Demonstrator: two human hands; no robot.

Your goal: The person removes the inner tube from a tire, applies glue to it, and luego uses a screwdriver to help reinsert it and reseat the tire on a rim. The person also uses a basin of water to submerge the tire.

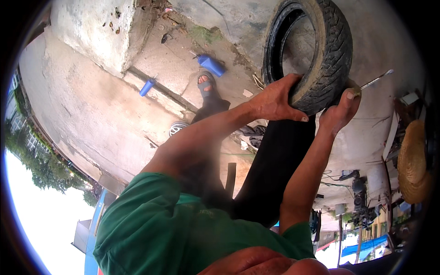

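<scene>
A worn black scooter tyre (337, 59) stands on edge above my knee, its sidewall dusty and brown. My left hand (277, 101) is closed on its near rim, fingers reaching into the inner opening and the thumb along the outside. Against the tread's lower right side is my right hand (340, 110), closed around a slim tool (376, 79) with a bright metal shaft. The shaft points out to the right, away from the tyre. Its yellowish handle is mostly hidden by my fingers, so the kind of tool is unclear.
Two blue plastic containers (211, 65) lie on the concrete floor at the left. My sandalled foot (206, 83) is near one. A straw hat (411, 160) hangs at the right, by a cluttered area with dark machinery (359, 190). A concrete block (103, 34) stands at upper left.
</scene>
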